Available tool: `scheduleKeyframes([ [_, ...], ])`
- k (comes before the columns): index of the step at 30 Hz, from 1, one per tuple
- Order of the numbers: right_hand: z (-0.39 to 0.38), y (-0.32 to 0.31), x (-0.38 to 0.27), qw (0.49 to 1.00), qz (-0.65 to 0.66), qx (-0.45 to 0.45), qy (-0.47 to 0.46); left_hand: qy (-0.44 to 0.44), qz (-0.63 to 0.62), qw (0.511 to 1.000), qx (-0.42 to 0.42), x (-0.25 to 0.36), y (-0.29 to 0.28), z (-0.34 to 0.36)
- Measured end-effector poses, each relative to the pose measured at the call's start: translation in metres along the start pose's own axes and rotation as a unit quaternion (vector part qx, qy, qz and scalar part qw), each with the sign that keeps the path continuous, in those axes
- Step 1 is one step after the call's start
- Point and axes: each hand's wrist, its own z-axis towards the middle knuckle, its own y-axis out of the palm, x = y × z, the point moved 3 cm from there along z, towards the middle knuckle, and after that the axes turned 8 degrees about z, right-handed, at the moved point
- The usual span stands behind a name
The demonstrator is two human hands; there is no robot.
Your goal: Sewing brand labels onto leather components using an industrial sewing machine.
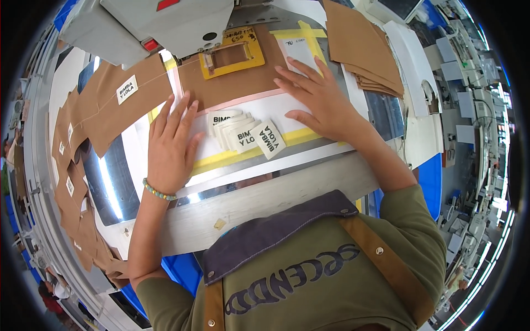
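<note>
A brown fabric piece (268,80) lies flat across the work plate, under a yellow rectangular frame (234,70) at the machine. My left hand (172,146), with a beaded bracelet at the wrist, rests flat, its fingertips at the fabric's near edge on the left. My right hand (320,105) is spread, palm down, over the fabric's right end and a taped white card (295,49). Neither hand holds anything. Between them sits a fanned pile of small white printed labels (226,132), with one tilted label (270,139) at its right side.
A white sewing machine head (143,27) stands over the far left side. A stack of brown pieces (364,47) lies at the far right. Joined brown pieces with white labels (83,124) trail down the left side. Yellow tape (232,160) borders the plate; a blue bin (430,185) is at the right.
</note>
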Motion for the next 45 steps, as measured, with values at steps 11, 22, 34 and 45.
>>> scheduleKeyframes([
  [11, -0.002, 0.001, 0.012, 0.996, 0.054, 0.062, -0.021, 0.001, -0.001, 1.0, -0.025, 0.001, 0.002, -0.002],
  [22, -0.006, 0.01, 0.03, 0.996, 0.058, 0.059, -0.022, -0.011, 0.022, 0.999, -0.026, -0.005, 0.005, -0.001],
  [34, -0.009, 0.005, 0.025, 0.996, 0.082, 0.036, -0.016, -0.009, 0.024, 0.999, -0.026, -0.001, 0.007, -0.002],
  [45, -0.007, 0.0, 0.008, 0.991, 0.05, 0.092, -0.083, -0.005, 0.021, 1.0, -0.002, -0.007, 0.009, -0.005],
])
